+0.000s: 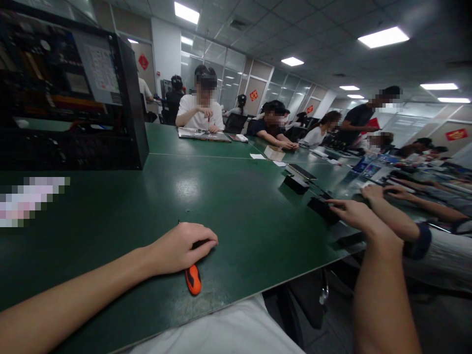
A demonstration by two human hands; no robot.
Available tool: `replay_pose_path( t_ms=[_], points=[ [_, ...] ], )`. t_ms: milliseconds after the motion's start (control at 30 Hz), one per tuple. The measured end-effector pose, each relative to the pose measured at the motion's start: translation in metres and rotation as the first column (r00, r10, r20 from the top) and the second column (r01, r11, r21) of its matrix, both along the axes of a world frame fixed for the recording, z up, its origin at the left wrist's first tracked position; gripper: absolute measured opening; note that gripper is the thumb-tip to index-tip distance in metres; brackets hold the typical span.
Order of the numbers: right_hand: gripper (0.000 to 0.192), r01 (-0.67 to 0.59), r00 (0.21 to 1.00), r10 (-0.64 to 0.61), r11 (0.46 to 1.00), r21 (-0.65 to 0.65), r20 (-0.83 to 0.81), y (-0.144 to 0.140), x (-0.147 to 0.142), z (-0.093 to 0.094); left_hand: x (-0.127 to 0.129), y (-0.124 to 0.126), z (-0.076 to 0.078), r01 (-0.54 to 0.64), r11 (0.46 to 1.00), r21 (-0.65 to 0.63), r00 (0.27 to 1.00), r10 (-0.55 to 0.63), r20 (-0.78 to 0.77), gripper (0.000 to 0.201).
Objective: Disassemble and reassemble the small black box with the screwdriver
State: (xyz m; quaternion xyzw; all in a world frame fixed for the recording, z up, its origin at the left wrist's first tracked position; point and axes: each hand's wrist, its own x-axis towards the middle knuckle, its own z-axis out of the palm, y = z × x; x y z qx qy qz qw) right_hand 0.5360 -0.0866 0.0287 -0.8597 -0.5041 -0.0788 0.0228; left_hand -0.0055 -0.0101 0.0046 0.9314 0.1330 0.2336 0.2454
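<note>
My left hand (190, 246) rests on the green tabletop (228, 211), its fingers curled and the thumb tip close to the index fingertip. Under its palm runs a screwdriver (193, 281); the orange and black handle sticks out on the near side and a thin dark tip shows beyond the knuckles. How the hidden fingers lie around it cannot be seen. At the right, my right hand (350, 214) stretches its index finger over a black block-shaped object (324, 210), seemingly touching it. Another black block (296, 184) stands farther back, near a flat dark slab (302, 171).
An opened black computer case (129, 98) stands at the left, beside a blurred-out sheet (29, 199). A neighbour's arm (394, 214) reaches in close beyond my right hand. Water bottles (368, 167) and a small box (275, 153) stand farther off. A person (201, 113) sits opposite.
</note>
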Motion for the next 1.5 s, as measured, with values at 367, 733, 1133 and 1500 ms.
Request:
replay_pose_path(
  t_ms=[367,733,1133,1500],
  points=[
    [0.047,-0.006,0.983,0.006,1.0,0.0,-0.182,-0.001,0.003,-0.006,0.002,0.001,-0.001,0.0,1.0,0.007,1.0,0.0,-0.013,0.02],
    [0.045,-0.049,0.957,0.054,0.998,0.024,-0.284,0.004,0.015,0.005,0.003,0.003,-0.001,0.102,0.993,0.062,0.994,-0.099,-0.046,0.05],
    [0.027,-0.111,0.962,0.079,0.987,-0.112,-0.262,0.032,0.026,0.031,0.003,0.004,-0.003,0.184,0.973,0.14,0.983,-0.181,-0.031,0.067],
    [0.043,-0.182,0.978,0.15,0.951,-0.249,-0.144,0.133,0.009,0.064,0.011,0.001,-0.002,0.076,0.997,0.025,0.994,-0.073,-0.075,0.075]
  ],
)
